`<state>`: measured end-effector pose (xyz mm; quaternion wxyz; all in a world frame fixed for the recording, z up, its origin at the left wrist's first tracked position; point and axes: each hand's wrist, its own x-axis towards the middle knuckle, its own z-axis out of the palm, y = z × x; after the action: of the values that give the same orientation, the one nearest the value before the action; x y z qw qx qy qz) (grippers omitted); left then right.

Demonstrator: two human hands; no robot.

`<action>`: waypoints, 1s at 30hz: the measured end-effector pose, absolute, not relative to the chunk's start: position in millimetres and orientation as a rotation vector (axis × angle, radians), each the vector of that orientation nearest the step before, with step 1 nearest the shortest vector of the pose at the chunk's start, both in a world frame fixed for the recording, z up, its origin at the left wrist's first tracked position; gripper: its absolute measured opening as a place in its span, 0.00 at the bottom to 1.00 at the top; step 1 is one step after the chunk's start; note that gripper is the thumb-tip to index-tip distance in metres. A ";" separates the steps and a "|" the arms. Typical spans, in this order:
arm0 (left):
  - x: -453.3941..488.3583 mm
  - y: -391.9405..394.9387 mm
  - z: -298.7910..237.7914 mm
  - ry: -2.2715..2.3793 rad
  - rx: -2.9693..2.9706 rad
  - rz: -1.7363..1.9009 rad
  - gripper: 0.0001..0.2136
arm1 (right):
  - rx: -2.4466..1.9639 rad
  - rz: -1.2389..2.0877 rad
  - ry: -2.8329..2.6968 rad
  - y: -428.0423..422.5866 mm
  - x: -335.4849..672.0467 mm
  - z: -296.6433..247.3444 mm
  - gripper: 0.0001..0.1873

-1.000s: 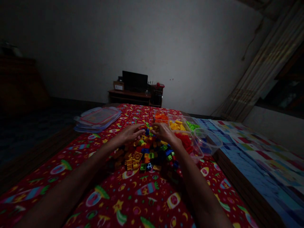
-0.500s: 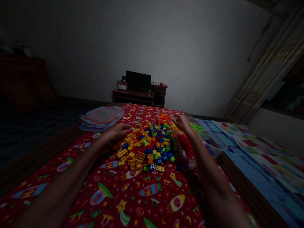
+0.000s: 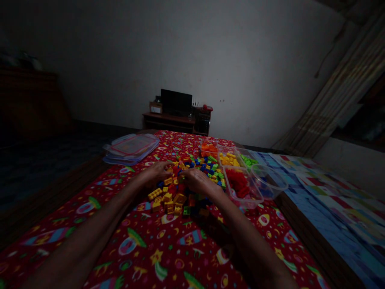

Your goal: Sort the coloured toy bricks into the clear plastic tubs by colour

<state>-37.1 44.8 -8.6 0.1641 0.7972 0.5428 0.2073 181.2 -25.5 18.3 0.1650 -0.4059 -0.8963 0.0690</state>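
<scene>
A loose heap of toy building bricks [image 3: 173, 198] in yellow, blue, red, green and orange lies on the red patterned cloth [image 3: 156, 241]. My left hand [image 3: 158, 171] is at the heap's left edge, fingers stretched toward the bricks and a little apart. Over the middle of the heap, my right hand [image 3: 196, 180] has its fingers bent together and pointing down; what they hold, if anything, is hidden. To the right stand clear plastic boxes with sorted bricks: orange bricks [image 3: 208, 150], yellow bricks [image 3: 229, 159], red bricks [image 3: 237, 181] and green bricks [image 3: 248, 161].
A round clear tub [image 3: 270, 184] with dark blue pieces sits at the right edge. Stacked clear lids [image 3: 132, 148] lie at the back left. Beyond the cloth stands a desk with a monitor [image 3: 176, 102]. A bed with a checked cover [image 3: 337, 180] is on the right.
My right hand has moved left from above the boxes to the middle of the heap, uncovering the yellow bricks' box. My left hand has shifted slightly right, closer to the bricks.
</scene>
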 end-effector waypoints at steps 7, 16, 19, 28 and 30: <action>-40.0 49.1 -3.1 1.478 2.166 0.642 0.25 | -1.311 0.097 -2.373 -17.6 197.6 7.0 0.16; -33.1 25.5 26.6 1.184 1.859 0.799 0.34 | -1.357 0.045 -2.300 -26.3 204.8 25.9 0.10; -23.9 14.5 34.5 1.135 1.735 0.788 0.34 | -1.316 0.082 -2.252 -29.2 202.4 29.0 0.12; 8.8 10.6 29.7 0.968 1.745 0.686 0.37 | -1.054 0.219 -2.360 -34.1 195.7 30.7 0.23; 12.3 12.0 28.5 0.986 1.791 0.665 0.37 | -1.043 0.248 -2.375 -34.7 195.6 31.8 0.21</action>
<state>12.3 12.0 28.5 0.4757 0.7328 0.4034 0.2720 195.6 -34.7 31.8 0.2646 -0.3858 -0.8790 0.0919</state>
